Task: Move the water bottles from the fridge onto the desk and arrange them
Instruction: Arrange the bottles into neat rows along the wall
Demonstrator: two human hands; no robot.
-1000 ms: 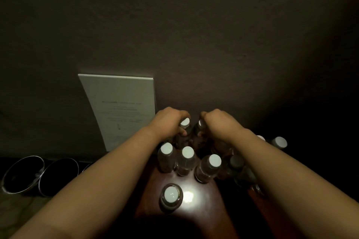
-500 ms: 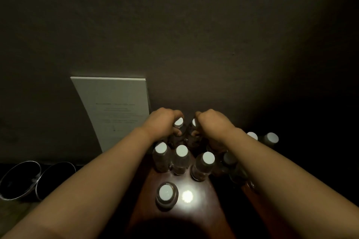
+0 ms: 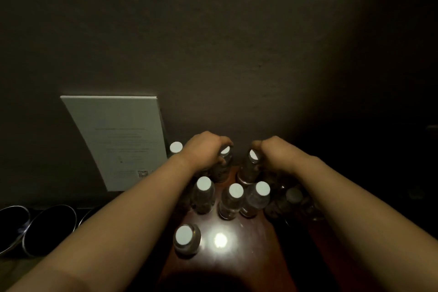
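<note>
- Left hand (image 3: 205, 152): fingers curled over the neck of a clear plastic water bottle with a white cap (image 3: 222, 163), at the far end of the group. The cap shows just right of the knuckles; the thumb lies against the near side of the neck.
- Right hand (image 3: 272, 152): fingers curled round the neck of a second clear white-capped bottle (image 3: 250, 168). Its cap shows just left of the knuckles, tilted slightly left. Fingertips hidden behind the bottle.
- The two held bottles stand side by side, bases on the dark reddish-brown polished wooden desk (image 3: 248, 256); a narrow gap shows between them.
- A row of three upright white-capped bottles (image 3: 233, 199) stands just nearer than the held pair, close together.
- A single white-capped bottle (image 3: 187, 239) stands apart at the near left, beside a bright round light reflection (image 3: 220, 240) on the wood.
- Another white cap (image 3: 176, 147) is visible at the far left, just beside the left wrist.
- Dim bottles (image 3: 292, 199) stand in shadow at the right, partly under the right forearm; count cannot be told.
- A white printed card (image 3: 118, 140) leans against the dark wall (image 3: 213, 42), left of the bottles; the text is too small to read.
- Two dark round metal-rimmed vessels (image 3: 35, 227) lie at the near left, mouths towards the camera.
- The room is dim; the right side is nearly black.
</note>
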